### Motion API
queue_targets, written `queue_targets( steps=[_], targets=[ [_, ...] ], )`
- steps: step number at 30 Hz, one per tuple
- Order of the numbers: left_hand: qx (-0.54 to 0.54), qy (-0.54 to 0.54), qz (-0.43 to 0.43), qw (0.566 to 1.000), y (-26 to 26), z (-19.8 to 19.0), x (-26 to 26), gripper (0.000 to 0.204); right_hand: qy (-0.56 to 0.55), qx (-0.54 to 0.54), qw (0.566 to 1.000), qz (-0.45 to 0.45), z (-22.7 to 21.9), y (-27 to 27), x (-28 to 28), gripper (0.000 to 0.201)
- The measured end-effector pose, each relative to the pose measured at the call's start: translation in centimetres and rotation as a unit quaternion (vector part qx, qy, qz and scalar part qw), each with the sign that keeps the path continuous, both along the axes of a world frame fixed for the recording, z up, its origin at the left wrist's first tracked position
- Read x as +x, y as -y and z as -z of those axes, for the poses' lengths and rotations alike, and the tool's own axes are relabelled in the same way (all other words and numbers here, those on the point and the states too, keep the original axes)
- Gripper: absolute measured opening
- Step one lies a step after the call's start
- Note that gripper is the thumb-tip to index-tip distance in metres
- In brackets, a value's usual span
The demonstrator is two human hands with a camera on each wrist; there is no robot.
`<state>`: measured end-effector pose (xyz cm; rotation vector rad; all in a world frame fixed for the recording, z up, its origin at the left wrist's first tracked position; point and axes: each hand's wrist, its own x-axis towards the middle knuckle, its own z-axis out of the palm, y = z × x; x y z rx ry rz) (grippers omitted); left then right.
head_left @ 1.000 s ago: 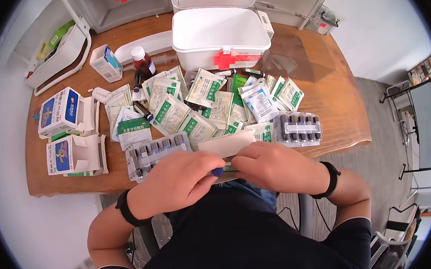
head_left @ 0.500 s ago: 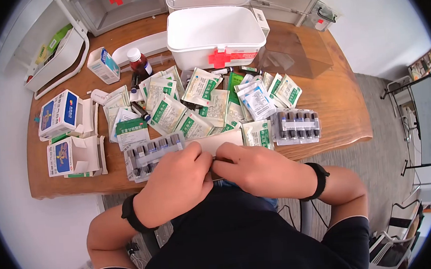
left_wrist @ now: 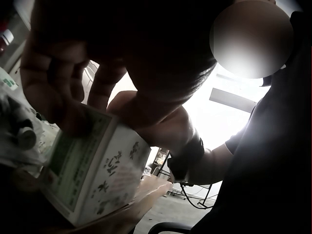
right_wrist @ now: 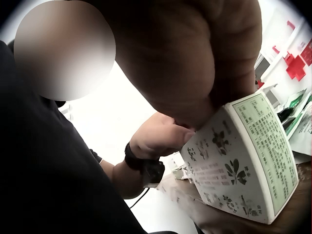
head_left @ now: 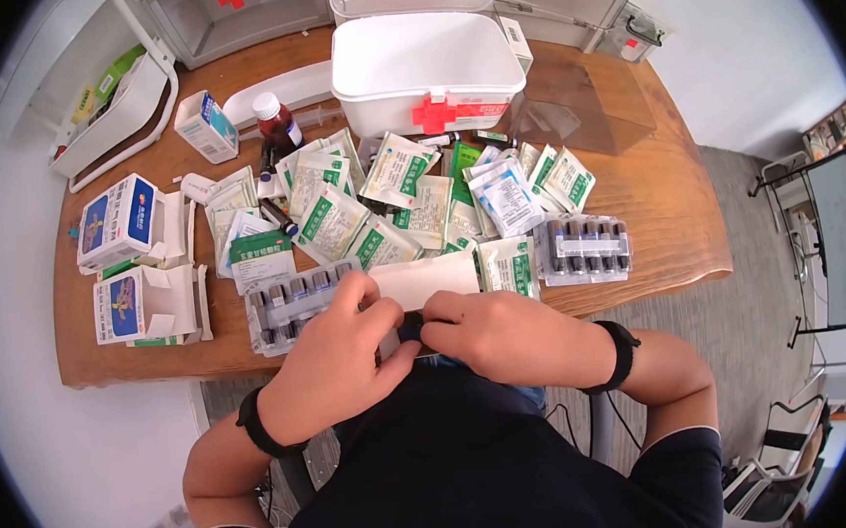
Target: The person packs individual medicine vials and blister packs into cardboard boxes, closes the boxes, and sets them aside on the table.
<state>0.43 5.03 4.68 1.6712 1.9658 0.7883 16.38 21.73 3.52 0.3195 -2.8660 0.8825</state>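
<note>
- I see a wooden table (head_left: 654, 199) by a white wall, with grey floor to its right and metal chairs at the lower right.
- Sachets (head_left: 399, 170) lie heaped across the middle of the table; a white first-aid box (head_left: 424, 73) stands open behind them, and a brown bottle (head_left: 276, 127) to its left.
- Two opened cartons (head_left: 116, 222) sit at the left edge, and vial trays (head_left: 584, 246) lie near the front edge.
- My left hand (head_left: 336, 358) and right hand (head_left: 506, 332) meet at the front edge, each curled around one end of a white box (head_left: 424, 279).
- The box lies with its long axis running left to right, along the table edge, flat face up.
- In the wrist views, its printed green-and-white sides (right_wrist: 243, 161) show, fingers (left_wrist: 58, 83) clamped over the top.
</note>
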Motion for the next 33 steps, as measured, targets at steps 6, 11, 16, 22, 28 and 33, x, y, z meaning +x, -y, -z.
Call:
queue_targets(
  steps=[6, 11, 16, 22, 28, 33],
  targets=[
    [0.023, -0.008, 0.042, 0.999, 0.5, 0.4, -0.6, 0.023, 0.024, 0.029, 0.999, 0.007, -0.5, 0.3, -0.6, 0.010],
    [-0.012, 0.031, 0.029, 0.999, 0.6, -0.4, -0.4, 0.027, 0.039, 0.029, 0.999, 0.004, -0.6, 0.4, -0.6, 0.011],
    [0.016, 0.020, 0.040, 0.999, 0.6, 0.2, -1.1, 0.028, 0.033, 0.036, 0.999, 0.013, -0.4, 0.4, -0.7, 0.010],
    [-0.045, 0.033, 0.034, 0.998, 0.3, -0.4, -1.1, 0.024, -0.024, 0.031, 0.999, 0.035, 1.0, 0.7, -0.9, 0.013],
    [-0.048, -0.006, 0.080, 0.996, -0.7, -0.7, -1.3, 0.019, -0.005, 0.005, 0.999, 0.046, 0.7, 0.8, -0.9, 0.012],
    [-0.067, -0.008, 0.089, 0.994, -1.0, -0.4, -1.5, 0.016, 0.024, 0.009, 0.998, 0.048, 0.4, 0.9, -0.9, 0.011]
  ],
)
